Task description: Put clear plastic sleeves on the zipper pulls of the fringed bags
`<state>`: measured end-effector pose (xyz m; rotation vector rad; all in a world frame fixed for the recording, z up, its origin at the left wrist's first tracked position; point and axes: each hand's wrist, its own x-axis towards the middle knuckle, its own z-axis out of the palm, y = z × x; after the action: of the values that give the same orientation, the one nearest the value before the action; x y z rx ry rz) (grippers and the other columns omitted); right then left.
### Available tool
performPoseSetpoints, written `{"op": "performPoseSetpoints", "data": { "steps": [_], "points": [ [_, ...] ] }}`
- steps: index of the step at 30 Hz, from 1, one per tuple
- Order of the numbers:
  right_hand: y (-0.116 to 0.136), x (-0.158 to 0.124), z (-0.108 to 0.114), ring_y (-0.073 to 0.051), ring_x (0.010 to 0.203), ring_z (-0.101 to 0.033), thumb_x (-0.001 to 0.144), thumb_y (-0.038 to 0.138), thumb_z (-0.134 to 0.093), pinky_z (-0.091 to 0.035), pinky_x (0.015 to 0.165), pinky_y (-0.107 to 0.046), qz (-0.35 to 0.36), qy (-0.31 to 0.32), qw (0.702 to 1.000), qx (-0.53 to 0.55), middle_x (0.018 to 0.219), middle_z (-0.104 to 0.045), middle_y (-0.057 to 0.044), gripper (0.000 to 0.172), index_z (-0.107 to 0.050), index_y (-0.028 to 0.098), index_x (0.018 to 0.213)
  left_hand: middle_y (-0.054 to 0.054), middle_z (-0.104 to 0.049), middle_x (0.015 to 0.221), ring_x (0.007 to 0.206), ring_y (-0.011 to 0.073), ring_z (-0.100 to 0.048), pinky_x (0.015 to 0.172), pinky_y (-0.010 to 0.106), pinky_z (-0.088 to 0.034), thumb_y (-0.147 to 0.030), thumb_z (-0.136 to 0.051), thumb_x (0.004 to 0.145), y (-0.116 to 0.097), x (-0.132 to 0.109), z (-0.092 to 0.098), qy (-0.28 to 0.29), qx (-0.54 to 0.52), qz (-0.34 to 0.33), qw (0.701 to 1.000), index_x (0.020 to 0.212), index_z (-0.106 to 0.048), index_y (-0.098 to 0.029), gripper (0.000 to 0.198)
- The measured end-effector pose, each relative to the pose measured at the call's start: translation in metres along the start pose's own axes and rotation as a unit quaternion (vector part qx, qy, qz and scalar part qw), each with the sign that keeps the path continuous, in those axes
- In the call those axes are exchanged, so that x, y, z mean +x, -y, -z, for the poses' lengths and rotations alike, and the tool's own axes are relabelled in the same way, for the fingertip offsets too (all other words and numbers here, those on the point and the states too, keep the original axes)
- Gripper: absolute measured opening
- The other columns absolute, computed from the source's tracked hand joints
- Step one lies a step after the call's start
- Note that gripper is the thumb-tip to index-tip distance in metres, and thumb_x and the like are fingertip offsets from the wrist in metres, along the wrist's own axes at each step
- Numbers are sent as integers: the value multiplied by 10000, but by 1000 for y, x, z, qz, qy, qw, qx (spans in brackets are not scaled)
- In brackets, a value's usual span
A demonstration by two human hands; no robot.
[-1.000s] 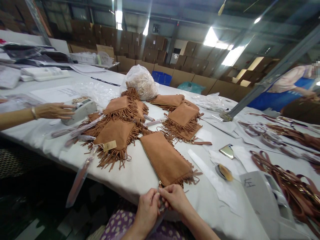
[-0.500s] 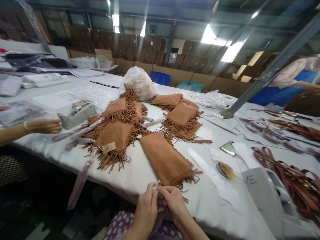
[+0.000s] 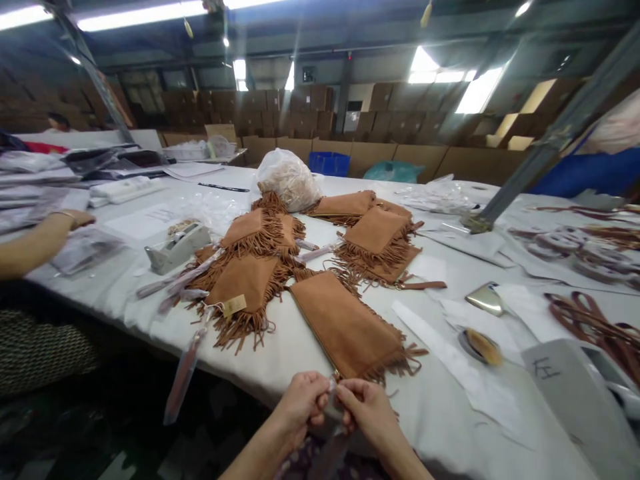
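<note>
A tan fringed zip pouch (image 3: pixel 350 327) lies flat at the table's front edge, its zip end pointing toward me. Just below that end, my left hand (image 3: pixel 303 403) and my right hand (image 3: pixel 369 408) pinch close together. Both have their fingers closed on a wrist strap in a clear plastic sleeve (image 3: pixel 334 450), which hangs down between them over my lap. Its join to the pouch is hidden by the fingers. To the left, another fringed pouch (image 3: pixel 243 283) carries a paper tag (image 3: pixel 234 305) and a plastic-sleeved strap (image 3: pixel 183 380) drooping over the edge.
More fringed pouches (image 3: pixel 377 230) lie farther back, beside a stuffed plastic bag (image 3: pixel 287 180). A tape dispenser (image 3: pixel 179 247) stands left, another (image 3: pixel 580 393) right. A brush (image 3: pixel 480 345) and brown straps (image 3: pixel 595 317) are to the right. Another person's arm (image 3: pixel 40 243) reaches in from the left.
The view has tilted and shifted, so the table's contents sit farther right. My hands keep pinching by the zip end. The other person's hand has moved from near the tape dispenser to the plastic bags.
</note>
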<state>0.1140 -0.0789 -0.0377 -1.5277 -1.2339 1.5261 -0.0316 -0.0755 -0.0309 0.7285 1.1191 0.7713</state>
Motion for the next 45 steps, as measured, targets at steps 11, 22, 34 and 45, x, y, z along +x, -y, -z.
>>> {"op": "performPoseSetpoints", "data": {
  "steps": [11,22,34,45],
  "points": [
    [19,-23,-14,-98,296,-438,654,317,-626,-295,320,-192,-45,-114,984,127,410,-553,69,591,-499,79,1179,-5,-504,600,588,163,-476,580,279,-244,-237,-422,864,8,-13,-2,-127,379,-236,886,675,-493,-219,203],
    [3,-2,-38,-43,342,-410,574,305,-814,-266,324,-101,-70,-135,905,397,482,-561,78,712,-416,198,1155,25,-574,580,539,166,-530,537,261,-284,-295,-459,871,29,-15,-17,-153,277,-190,929,659,-515,-212,234],
    [11,0,-12,48,395,-382,825,247,-652,-236,321,-6,-89,129,780,606,874,-647,15,334,-538,282,1136,-85,-339,555,325,-46,-211,364,72,-149,-93,-369,932,6,-5,-3,138,-391,135,900,820,-535,-85,201],
    [34,-11,18,-89,363,-565,807,502,-595,-277,258,-128,-84,33,953,288,813,-679,-48,678,-303,268,1373,-85,-363,525,309,-28,-247,348,78,-197,-89,-397,917,-2,2,1,137,-374,178,900,922,-541,-99,144]
  ]
}}
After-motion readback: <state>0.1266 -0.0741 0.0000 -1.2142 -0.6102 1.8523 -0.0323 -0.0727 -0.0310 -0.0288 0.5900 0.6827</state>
